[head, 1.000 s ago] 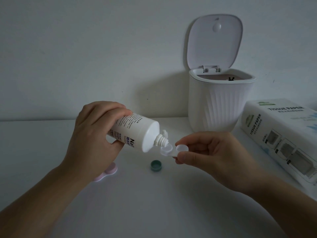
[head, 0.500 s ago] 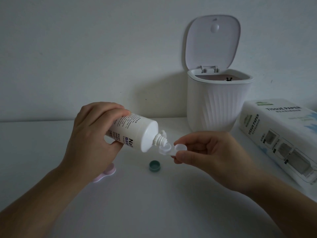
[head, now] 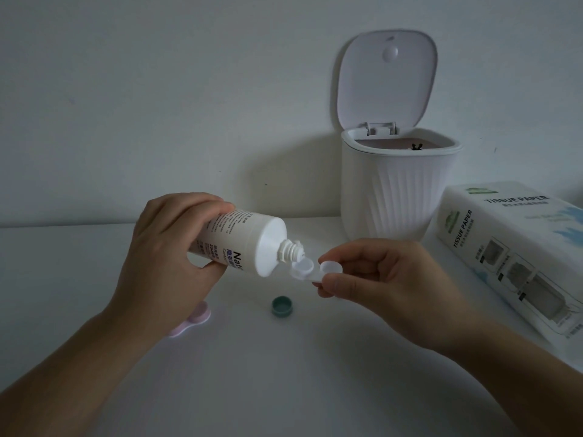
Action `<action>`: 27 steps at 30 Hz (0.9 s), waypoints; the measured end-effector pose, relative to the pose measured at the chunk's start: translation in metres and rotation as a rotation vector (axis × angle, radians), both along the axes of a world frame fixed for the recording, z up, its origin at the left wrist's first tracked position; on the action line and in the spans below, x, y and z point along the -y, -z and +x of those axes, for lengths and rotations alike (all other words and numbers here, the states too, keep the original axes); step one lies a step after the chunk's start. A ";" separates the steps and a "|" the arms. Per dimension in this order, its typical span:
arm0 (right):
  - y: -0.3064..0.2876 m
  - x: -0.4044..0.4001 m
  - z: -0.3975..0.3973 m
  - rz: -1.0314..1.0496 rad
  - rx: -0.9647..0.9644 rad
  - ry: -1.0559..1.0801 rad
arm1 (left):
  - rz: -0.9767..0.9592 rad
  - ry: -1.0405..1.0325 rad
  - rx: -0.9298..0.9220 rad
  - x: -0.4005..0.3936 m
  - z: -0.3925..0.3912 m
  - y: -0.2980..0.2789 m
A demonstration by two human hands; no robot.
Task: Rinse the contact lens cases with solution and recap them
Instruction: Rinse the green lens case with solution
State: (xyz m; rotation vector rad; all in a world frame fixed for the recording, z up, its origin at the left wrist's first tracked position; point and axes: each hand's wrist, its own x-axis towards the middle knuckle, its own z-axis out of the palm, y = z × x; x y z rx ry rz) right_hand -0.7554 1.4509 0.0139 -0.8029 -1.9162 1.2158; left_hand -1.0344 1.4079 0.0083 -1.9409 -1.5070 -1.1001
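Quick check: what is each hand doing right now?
Left hand: grips the tilted solution bottle.
Right hand: pinches the clear lens case at its right well.

Readable print on the tissue pack and the solution bottle

The tissue pack (head: pixel 517 247) at the desk's right edge carries "TISSUE PAPER" twice: once across its top face and once running along the narrow side that faces left; the smaller lines beneath are too blurred to read. The solution bottle (head: pixel 243 244), tilted over the middle of the desk, shows the letters "Nat" in dark print, the rest being cut off by its curve, with small Chinese characters beside them that cannot be made out.
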 end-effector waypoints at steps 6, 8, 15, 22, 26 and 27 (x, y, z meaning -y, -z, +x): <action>0.000 0.000 0.000 0.002 -0.012 0.002 | -0.034 -0.015 0.048 0.000 -0.003 0.002; 0.000 0.000 0.000 -0.005 -0.018 -0.001 | -0.034 -0.017 0.057 0.001 -0.004 0.002; 0.001 -0.001 0.000 -0.011 -0.016 -0.013 | -0.017 -0.002 0.050 0.001 -0.005 0.003; 0.002 0.000 -0.002 0.003 -0.016 -0.026 | -0.009 0.017 0.013 -0.001 -0.001 0.003; 0.003 -0.001 -0.002 0.000 -0.018 -0.032 | -0.015 0.034 0.005 -0.003 -0.001 0.003; 0.004 -0.001 -0.002 0.000 -0.018 -0.033 | -0.017 0.037 0.004 -0.003 -0.001 0.003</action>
